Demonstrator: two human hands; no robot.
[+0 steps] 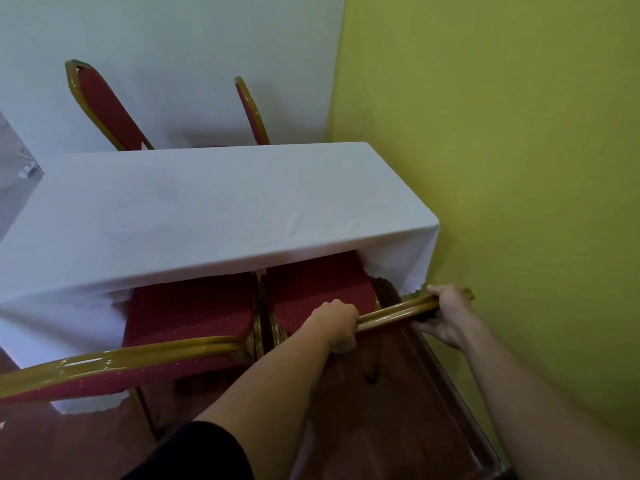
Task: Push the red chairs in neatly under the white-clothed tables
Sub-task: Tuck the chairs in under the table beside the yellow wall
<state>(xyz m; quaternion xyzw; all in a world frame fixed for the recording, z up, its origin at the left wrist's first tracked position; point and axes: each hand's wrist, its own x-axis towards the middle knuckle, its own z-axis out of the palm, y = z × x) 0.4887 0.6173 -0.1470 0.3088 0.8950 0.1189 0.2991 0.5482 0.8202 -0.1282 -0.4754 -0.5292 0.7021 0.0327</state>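
Gripping the gold top rail of the right red chair, both the left hand and right hand are clamping fingers around it; seat half under the counter at 12 o'clock. The rigid, glossy frame is likely sliding as one piece.

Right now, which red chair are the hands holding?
The near red chair by the yellow wall. The left hand and right hand grip its gold top rail; the other three chairs go untouched.
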